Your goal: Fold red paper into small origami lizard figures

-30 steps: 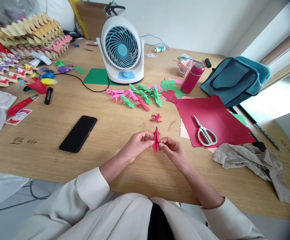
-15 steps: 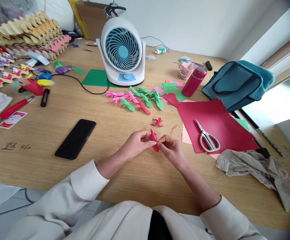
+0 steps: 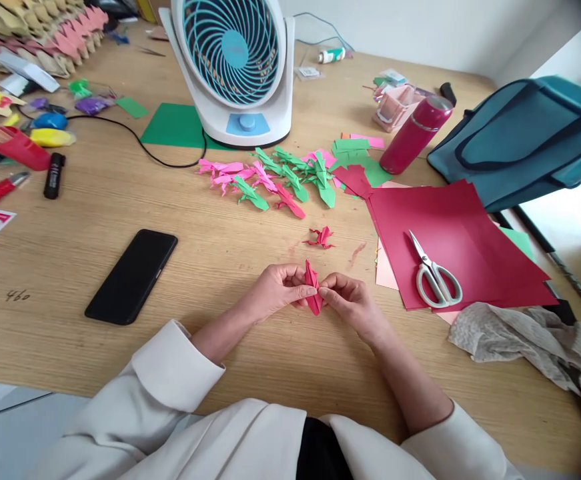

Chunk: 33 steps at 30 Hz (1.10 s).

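A narrow folded red paper piece is pinched between my two hands, just above the table's near middle. My left hand closes on its left side, the thumb lying across it. From the right, the thumb and forefinger of my right hand pinch its edge. Just beyond them lies a small red origami figure with thin legs. Farther off is a cluster of folded pink figures and green figures, with a red one at its front.
Scissors rest on red paper sheets to the right, beside a crumpled grey cloth. A red bottle and teal bag stand behind. A phone lies left; a fan stands at the back.
My view has tipped down and moved closer, so the fan's top is now cut off. Both hands stay on the folded red paper, with the right fingers shifted slightly along its edge.
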{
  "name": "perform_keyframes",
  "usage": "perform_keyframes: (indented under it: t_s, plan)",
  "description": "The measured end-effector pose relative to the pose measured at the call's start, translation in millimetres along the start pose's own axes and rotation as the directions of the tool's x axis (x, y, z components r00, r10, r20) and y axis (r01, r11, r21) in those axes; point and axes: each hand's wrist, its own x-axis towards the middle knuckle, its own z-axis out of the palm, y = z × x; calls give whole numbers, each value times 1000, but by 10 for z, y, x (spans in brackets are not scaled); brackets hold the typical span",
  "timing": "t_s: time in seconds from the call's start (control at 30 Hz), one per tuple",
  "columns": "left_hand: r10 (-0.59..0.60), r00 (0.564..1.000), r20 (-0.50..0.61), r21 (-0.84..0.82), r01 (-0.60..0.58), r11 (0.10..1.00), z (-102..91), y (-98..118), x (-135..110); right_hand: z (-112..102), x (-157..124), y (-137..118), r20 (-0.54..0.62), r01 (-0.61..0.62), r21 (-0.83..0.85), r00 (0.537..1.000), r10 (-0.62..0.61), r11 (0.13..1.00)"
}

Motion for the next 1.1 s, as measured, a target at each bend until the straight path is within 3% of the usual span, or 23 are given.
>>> perform_keyframes:
  t_s: [0.4,0.63,0.8,1.1]
  plan:
    - [-66,997,42,-17,67,998,-20,-28,-30,80,-44,103,-94,76,-135,992,-89,988]
    - [5,1000,15,54,-5,999,-16,-49,-32,65,-71,21,0,46,-93,999,-46,995]
    - [16,998,53,8,-17,1000,-21,-38,-37,16,-62,-53,47,9,-47,999,-7,999]
    - [-35,995,92,-30,38,999,-23,-57,-44,-42,-30,-69,62,-120,38,991,117,992]
